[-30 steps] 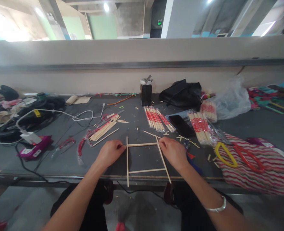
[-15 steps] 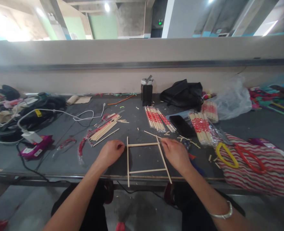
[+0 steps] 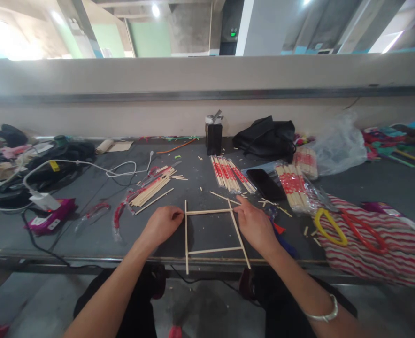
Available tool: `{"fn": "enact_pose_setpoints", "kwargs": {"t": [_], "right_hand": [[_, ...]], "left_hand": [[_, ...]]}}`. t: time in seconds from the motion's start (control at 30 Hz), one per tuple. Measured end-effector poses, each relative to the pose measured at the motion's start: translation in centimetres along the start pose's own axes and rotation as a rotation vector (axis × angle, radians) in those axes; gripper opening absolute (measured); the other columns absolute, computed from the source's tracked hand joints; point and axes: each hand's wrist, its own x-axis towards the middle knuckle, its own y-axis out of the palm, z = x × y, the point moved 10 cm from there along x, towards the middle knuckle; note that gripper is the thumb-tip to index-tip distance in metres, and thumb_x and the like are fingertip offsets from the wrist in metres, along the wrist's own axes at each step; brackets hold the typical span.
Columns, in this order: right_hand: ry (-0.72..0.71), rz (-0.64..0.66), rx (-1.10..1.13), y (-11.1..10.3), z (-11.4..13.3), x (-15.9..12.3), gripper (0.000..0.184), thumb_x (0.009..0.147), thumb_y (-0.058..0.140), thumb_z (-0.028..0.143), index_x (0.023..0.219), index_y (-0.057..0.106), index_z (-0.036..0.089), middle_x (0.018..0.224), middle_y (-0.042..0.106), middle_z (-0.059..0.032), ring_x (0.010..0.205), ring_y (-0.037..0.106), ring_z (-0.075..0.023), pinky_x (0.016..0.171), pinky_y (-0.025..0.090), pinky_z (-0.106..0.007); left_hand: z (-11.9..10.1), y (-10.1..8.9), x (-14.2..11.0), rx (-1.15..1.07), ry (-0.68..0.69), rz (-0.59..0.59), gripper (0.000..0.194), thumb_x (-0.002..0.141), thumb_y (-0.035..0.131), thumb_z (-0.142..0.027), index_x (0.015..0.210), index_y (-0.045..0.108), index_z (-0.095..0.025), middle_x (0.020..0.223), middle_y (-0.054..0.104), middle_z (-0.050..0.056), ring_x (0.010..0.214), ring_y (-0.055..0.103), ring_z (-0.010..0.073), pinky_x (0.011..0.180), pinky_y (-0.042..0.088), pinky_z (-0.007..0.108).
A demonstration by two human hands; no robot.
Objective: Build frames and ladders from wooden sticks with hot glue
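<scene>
A four-stick frame of thin wooden sticks (image 3: pixel 214 251) lies at the table's front edge, its lower ends jutting past it. The crosspieces join two long side sticks. Beside the upper left corner, my left hand (image 3: pixel 162 226) is closed, fingers curled against the left side stick (image 3: pixel 186 239); whatever is between the fingertips is hidden. My right hand (image 3: pixel 257 225) is open at the upper right corner, index finger stretched out and the fingertips touching or very near the joint. A loose thin stick (image 3: pixel 219 194) reaches toward that corner from above.
Loose wooden sticks (image 3: pixel 151 191) lie to the left. Packed sticks with red wrappers (image 3: pixel 225 173), a black phone (image 3: pixel 265 183) and more packs (image 3: pixel 294 188) lie behind and right. Scissors with yellow and red handles (image 3: pixel 330 227) rest on striped cloth (image 3: pixel 380 267). A white cable (image 3: pixel 88 163) crosses the left side.
My right index finger has stretched out, and the right hand has shifted slightly down along the corner joint. My left hand and the frame have barely moved.
</scene>
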Motion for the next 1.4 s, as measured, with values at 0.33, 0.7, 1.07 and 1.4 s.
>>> {"fn": "enact_pose_setpoints", "kwargs": {"t": [0.33,0.7,1.07,1.4], "right_hand": [[-0.024,0.004,-0.004,0.3,0.2,0.0,0.045,0.087,0.037,0.011,0.132,0.043,0.013,0.100,0.072,-0.0055,0.095,0.064,-0.0193,0.085,0.044,-0.030],[-0.024,0.023,0.068,0.7,0.2,0.1,0.046,0.089,0.036,0.013,0.134,0.042,0.013,0.100,0.071,-0.0060,0.098,0.062,-0.0192,0.085,0.044,-0.029],[-0.029,-0.032,0.091,0.9,-0.7,0.3,0.039,0.089,0.038,0.017,0.126,0.051,0.011,0.094,0.070,-0.0081,0.091,0.064,-0.0183,0.081,0.046,-0.028],[-0.087,-0.107,-0.139,-1.7,0.9,0.0,0.022,0.089,0.043,0.021,0.084,0.065,0.020,0.083,0.067,-0.0051,0.085,0.060,-0.0187,0.076,0.040,-0.027]], "left_hand": [[0.0,0.1,0.0,0.016,-0.019,0.005,0.026,0.083,0.048,-0.023,0.089,0.073,-0.021,0.083,0.072,0.003,0.075,0.061,0.0152,0.065,0.038,0.021],[-0.1,0.3,0.0,0.019,0.012,0.001,0.027,0.084,0.046,-0.024,0.088,0.072,-0.020,0.083,0.072,0.004,0.074,0.061,0.0151,0.064,0.037,0.022],[0.7,0.1,0.2,-0.005,-0.001,-0.010,0.026,0.082,0.046,-0.023,0.081,0.072,-0.018,0.081,0.071,0.003,0.073,0.060,0.0149,0.066,0.038,0.022],[0.7,-0.9,0.0,0.084,-0.080,-0.049,0.021,0.082,0.047,-0.028,0.074,0.064,-0.018,0.073,0.066,0.003,0.066,0.056,0.0144,0.058,0.032,0.023]]}}
